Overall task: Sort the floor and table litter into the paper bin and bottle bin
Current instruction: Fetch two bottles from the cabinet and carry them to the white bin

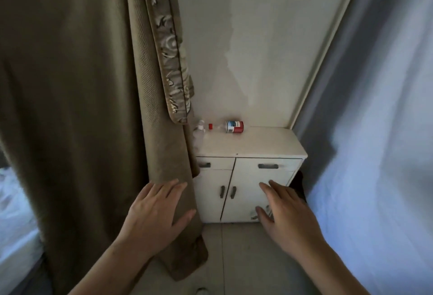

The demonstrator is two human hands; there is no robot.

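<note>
Bottle (226, 127) lying on its side at the back edge of the cabinet (253, 144) top; crumpled wrapper (199, 128) at its back-left corner, beside the curtain (93, 107).

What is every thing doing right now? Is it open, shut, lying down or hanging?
plastic bottle: lying on its side on the cabinet top, red cap on.
crumpled clear plastic: lying beside the bottle's cap end, by the curtain.
cabinet: doors and drawers shut.
curtain: hanging down to the floor.
left hand: open, fingers straight, holding nothing.
right hand: open, fingers straight, holding nothing.
</note>
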